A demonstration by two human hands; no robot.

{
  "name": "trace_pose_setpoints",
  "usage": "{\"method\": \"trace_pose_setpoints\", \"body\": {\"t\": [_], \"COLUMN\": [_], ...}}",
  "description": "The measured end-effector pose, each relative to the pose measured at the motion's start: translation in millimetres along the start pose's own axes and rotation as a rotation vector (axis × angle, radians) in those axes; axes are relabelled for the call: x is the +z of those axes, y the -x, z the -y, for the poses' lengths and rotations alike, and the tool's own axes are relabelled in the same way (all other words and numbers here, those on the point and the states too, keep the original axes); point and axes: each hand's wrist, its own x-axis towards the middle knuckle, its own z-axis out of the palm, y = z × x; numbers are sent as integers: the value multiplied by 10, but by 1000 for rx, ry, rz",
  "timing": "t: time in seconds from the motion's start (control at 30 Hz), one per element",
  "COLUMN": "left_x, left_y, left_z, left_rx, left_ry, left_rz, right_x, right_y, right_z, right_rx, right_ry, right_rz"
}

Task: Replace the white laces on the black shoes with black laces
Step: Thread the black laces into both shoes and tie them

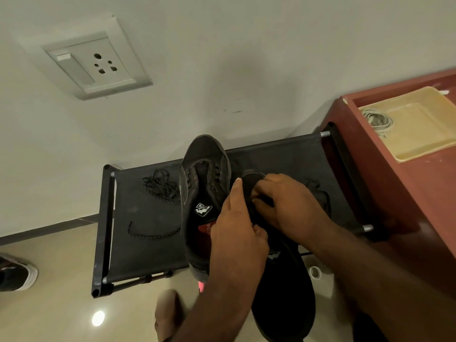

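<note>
Two black shoes stand on a black fabric rack (138, 248). The left shoe (204, 193) has bare eyelets and no lace. Both hands are on the right shoe (283, 292). My left hand (237, 233) grips its left side, with the index finger stretched toward the toe. The curled fingers of my right hand (286, 206) pinch at its lacing area, and what they pinch is too dark to make out. One black lace (160, 186) lies bundled on the rack at the left, with a strand (153, 234) below it. Another black lace (319, 193) lies behind my right hand.
A red-brown cabinet (407, 206) stands to the right of the rack and carries a beige tray (424, 141) holding coiled white laces (377, 119). The wall behind has a socket plate (93, 62). A grey-and-white shoe (17, 272) and a tape roll (314, 272) lie on the floor.
</note>
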Motion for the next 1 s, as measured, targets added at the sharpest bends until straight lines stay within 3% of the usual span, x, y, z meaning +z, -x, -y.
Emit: {"method": "trace_pose_setpoints", "body": {"t": [0.13,0.23,0.33,0.4,0.53,0.73,1.0], "left_x": [-20,-29,-28,-22,-4,-45,-20], "left_y": [9,16,17,9,-3,-67,-360], "left_z": [-53,-67,-67,-57,-45,-130,-311], "left_rx": [8,28,10,-1,48,117,85], "left_ry": [12,9,13,-12,-69,-197,-648], "left_rz": [-4,-22,-18,-6,-9,2,170], "right_x": [40,-9,-67,-75,-53,-40,-9], "right_y": [-43,-59,-72,-74,-14,58,64], "right_z": [61,267,306,207,29,-26,-42], "right_rx": [6,5,91,168,142,111,123], "right_ry": [-213,-518,-652,-609,-220,-207,-188], "right_rz": [-33,-105,-171,-105,52,171,196]}}
